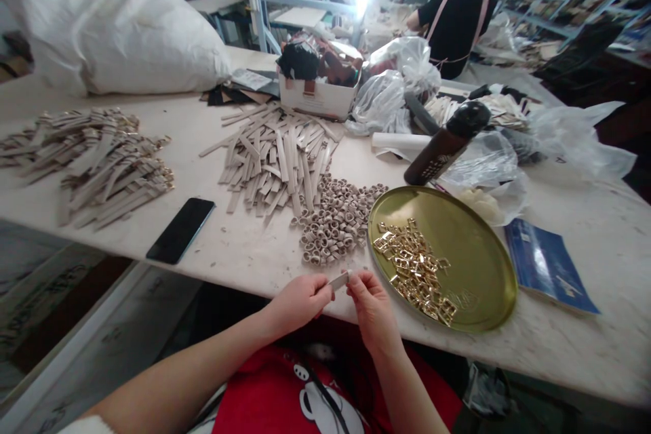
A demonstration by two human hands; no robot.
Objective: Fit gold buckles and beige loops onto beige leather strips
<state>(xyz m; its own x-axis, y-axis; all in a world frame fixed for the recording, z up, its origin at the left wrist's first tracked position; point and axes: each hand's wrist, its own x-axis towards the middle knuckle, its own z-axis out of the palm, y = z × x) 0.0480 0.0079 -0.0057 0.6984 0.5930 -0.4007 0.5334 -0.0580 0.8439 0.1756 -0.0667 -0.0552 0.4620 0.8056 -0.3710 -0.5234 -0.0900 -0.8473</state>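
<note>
A short beige strap (339, 281) is stretched between my hands at the table's front edge. My left hand (308, 297) is closed, pinching the strap's left end between thumb and fingers. My right hand (370, 300) pinches around its other end, where a small ring-like piece shows; whether that is a loop or a buckle I cannot tell. Just beyond my hands lies a heap of small beige strap loops (338, 224). Gold buckles (414, 271) are piled on a round gold tray (481, 271) to the right. Behind the loops is a pile of flat beige straps (277, 159).
At left are straps with gold buckles (102, 163) and a black phone (181, 230). A dark bottle (447, 144) stands behind the tray, a blue booklet (552, 264) beside it. Farther back are a filled box (320, 96), a large white sack (122, 27) and a person (455, 20).
</note>
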